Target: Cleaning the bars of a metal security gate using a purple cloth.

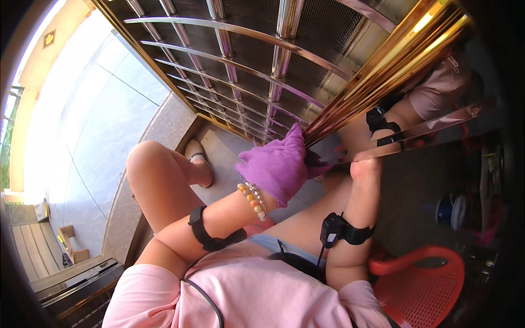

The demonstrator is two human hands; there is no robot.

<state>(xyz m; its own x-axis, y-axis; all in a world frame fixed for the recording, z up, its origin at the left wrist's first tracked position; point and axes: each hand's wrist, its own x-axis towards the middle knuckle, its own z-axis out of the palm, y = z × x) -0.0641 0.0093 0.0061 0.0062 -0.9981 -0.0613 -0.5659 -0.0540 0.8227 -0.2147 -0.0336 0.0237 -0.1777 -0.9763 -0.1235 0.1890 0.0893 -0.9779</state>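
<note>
A purple cloth (pixel 275 166) covers my left hand (pixel 268 201), and only the wrist with its bead bracelets (pixel 253 201) shows clearly. The bunched cloth lies against the lower part of a gold-coloured metal door frame (pixel 357 82). To its left is the door's metal grille (pixel 229 28), with crossing shiny bars over dark mesh. My right hand (pixel 366 167) is up at a thin polished metal edge (pixel 434 129); its fingers are hidden there. A dark glossy surface above that edge mirrors an arm and a pink sleeve.
A red plastic chair (pixel 426 283) stands at the lower right, with a blue and white spool (pixel 450 212) beyond it. Raised stone edging (pixel 139 180) borders pale outdoor paving (pixel 90 143) at left. A wooden piece (pixel 74 246) lies at the lower left.
</note>
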